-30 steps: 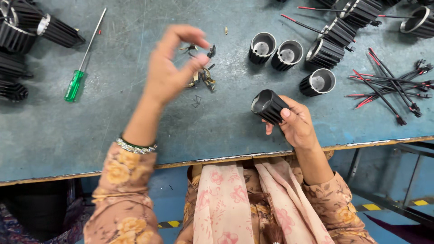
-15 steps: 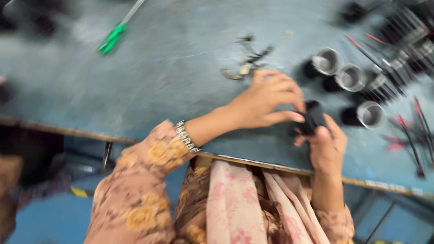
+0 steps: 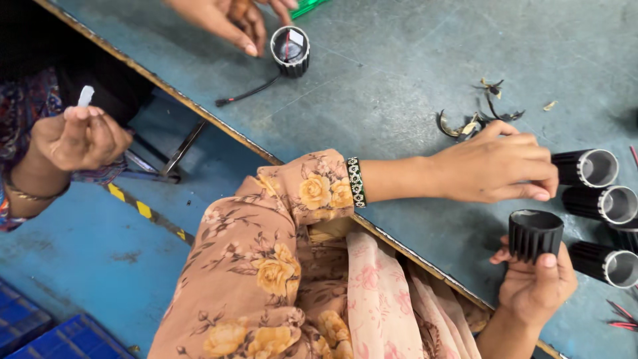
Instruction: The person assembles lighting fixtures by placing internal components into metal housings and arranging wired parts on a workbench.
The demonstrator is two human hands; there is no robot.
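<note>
My left hand (image 3: 492,169) reaches across to the right, its fingertips closed on the dark end of a black finned metal housing (image 3: 588,167) lying on its side on the blue-grey table (image 3: 399,80). Just below it, my right hand (image 3: 535,289) holds another black finned housing (image 3: 533,233) upright at the table's edge, thumb on its ribbed side. Two more housings (image 3: 608,203) (image 3: 605,264) lie beside them, silver rims facing right.
Dark wire scraps (image 3: 475,119) lie just beyond my left hand. At the top, another person's hand (image 3: 219,16) touches a housing with a black lead (image 3: 290,50). A second hand (image 3: 76,136) at left pinches a small white piece (image 3: 85,95). Blue crates (image 3: 46,332) sit on the floor.
The view has swung left and down. My left hand came down from above the table and crossed right onto the lying housing. My right hand still holds its housing.
</note>
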